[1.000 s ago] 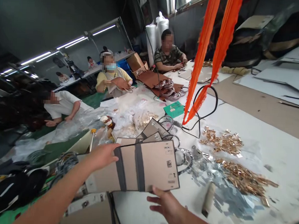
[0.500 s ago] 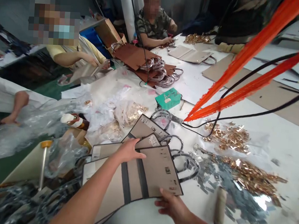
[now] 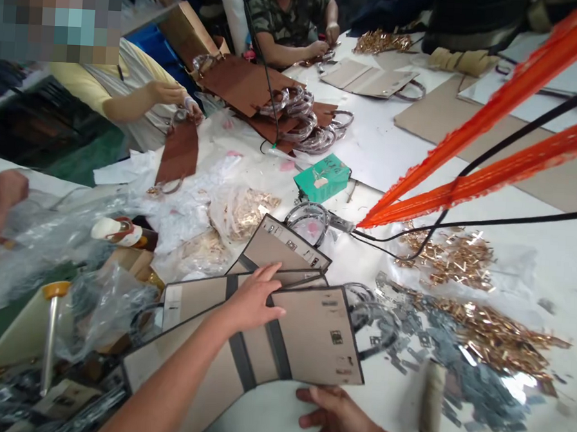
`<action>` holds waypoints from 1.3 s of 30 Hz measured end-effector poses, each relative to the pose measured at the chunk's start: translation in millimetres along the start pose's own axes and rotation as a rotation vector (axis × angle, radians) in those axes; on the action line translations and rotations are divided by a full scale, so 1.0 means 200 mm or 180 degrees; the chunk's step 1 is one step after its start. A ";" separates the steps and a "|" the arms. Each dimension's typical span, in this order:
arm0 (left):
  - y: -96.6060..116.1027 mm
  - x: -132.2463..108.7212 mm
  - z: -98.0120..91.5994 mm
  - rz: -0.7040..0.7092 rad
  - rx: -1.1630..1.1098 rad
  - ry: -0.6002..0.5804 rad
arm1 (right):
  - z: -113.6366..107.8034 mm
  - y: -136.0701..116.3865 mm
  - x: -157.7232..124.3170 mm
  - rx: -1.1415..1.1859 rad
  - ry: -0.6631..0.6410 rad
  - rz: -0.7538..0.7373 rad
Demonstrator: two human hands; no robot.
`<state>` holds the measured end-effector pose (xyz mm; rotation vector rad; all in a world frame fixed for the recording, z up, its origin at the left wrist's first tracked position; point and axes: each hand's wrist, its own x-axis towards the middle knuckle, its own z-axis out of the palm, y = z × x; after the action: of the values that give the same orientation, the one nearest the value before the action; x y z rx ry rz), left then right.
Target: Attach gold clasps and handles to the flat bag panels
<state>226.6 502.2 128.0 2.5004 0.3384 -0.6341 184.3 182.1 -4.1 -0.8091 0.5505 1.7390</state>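
Beige bag panels (image 3: 306,326) with dark edging and dark bands lie overlapped in front of me. Clear-wrapped handles (image 3: 384,330) stick out on their right side. My left hand (image 3: 252,298) rests across the top panel with its fingers stretched out and thumb apart. Below that panel's lower edge is my right hand (image 3: 333,415), fingers spread and curved, nothing visible in it. Another beige panel (image 3: 287,245) shows behind, metal fittings along its upper edge.
Gold metal clips (image 3: 499,336) and grey metal plates (image 3: 477,387) lie loose at right, near a tape-wrapped tool (image 3: 432,404). A green box (image 3: 322,178) sits mid-table. Orange straps (image 3: 446,153) hang across. Two co-workers handle pieces near brown panels (image 3: 247,88); another person's hand (image 3: 9,192) is far left.
My right hand has come away from the top panel's lower edge. That panel has shifted and turned slightly under my left hand. One co-worker now holds up a brown piece.
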 end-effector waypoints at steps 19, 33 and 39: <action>0.01 -0.29 -0.42 -0.0485 -0.0769 0.1107 | 0.35 -0.51 -0.11 -0.1026 0.0243 -0.1800; -0.47 0.24 -0.33 -0.0792 -0.2101 0.0323 | 0.56 -0.77 0.13 -0.0311 0.0458 -0.2270; -0.34 0.05 -0.44 -0.0637 -0.2530 0.0705 | 0.76 -0.73 0.05 -0.0134 -0.0070 -0.2520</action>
<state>242.8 608.8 159.7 1.7750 0.7609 -0.2168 283.6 341.0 92.6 -0.8799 0.1334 1.0269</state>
